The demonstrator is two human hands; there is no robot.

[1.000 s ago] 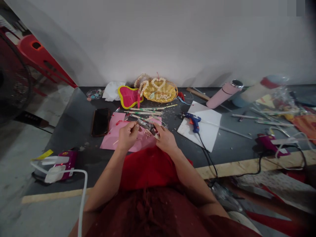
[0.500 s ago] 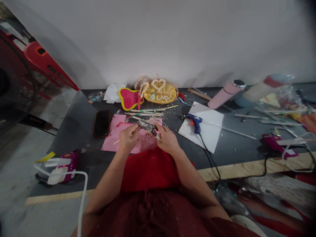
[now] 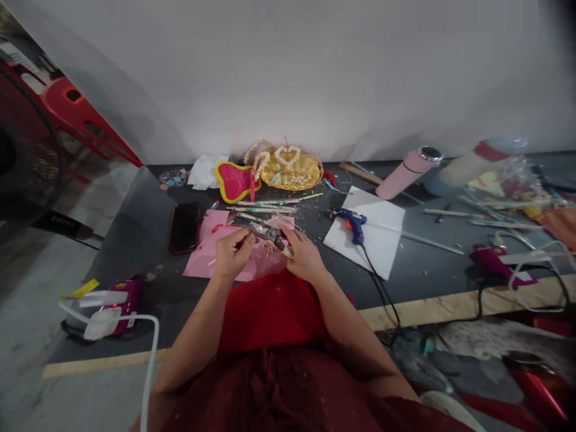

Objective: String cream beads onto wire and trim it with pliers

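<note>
Low over a pink sheet [image 3: 200, 261], my right hand [image 3: 306, 255] is closed around the handles of a pair of pruning shears [image 3: 265, 232]. The blades point left, toward my left hand [image 3: 234, 252]. Thumb and fingers of that hand are pinched together right by the blade tips. Whatever they hold is too small to make out. Small pale cut pieces [image 3: 270, 245] lie on the sheet beneath the shears. Just beyond are several thin greenish-white sticks [image 3: 265, 210].
A gold wicker basket [image 3: 315, 177] with a beaded heart stands by the wall. A phone [image 3: 185, 228] lies left. At right, a blue glue gun [image 3: 355, 225] rests on a white board [image 3: 382, 258], near a pink bottle [image 3: 405, 176]. Power strips [image 3: 126, 300] sit at the table's ends.
The shears' handles and my right hand's grip have shifted slightly. A co-worker's arm at the lower right is out of view, and a shiny red object shows there.
</note>
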